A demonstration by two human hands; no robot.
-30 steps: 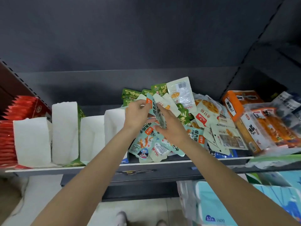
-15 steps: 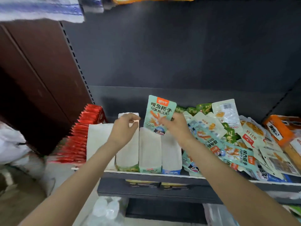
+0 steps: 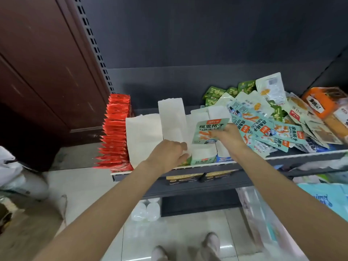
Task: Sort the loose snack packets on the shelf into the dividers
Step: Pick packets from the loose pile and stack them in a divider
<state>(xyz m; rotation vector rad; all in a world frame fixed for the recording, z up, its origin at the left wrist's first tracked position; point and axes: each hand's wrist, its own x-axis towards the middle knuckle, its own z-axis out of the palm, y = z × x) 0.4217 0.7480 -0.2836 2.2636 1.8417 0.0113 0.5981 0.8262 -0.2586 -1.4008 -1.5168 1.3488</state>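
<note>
Fingers of the right hand are pinching a mint-green glossy plastic snack packet with red and dark lettering, holding it upright just above the white paper dividers near the middle of the frame. The left hand has its fingers curled over the front edge of one tall divider, gripping it, looks like it's bracing or spreading the slot.

What I'd worry about: those dividers look like thin folded paper, so if the packet goes in at an angle it could crumple a wall or land in the neighbouring slot. There's already a mint packet peeking out at the bottom of the slot below, so that's probably the right one, but the slots sit touching each other and it's easy to miss.

Also the big loose heap of mint, green and cream packets on the dark metal shelf, centre right of the frame, runs right to the front lip. A nudge from the right forearm could slide some off. Red foil packets are stacked to the left.
</note>
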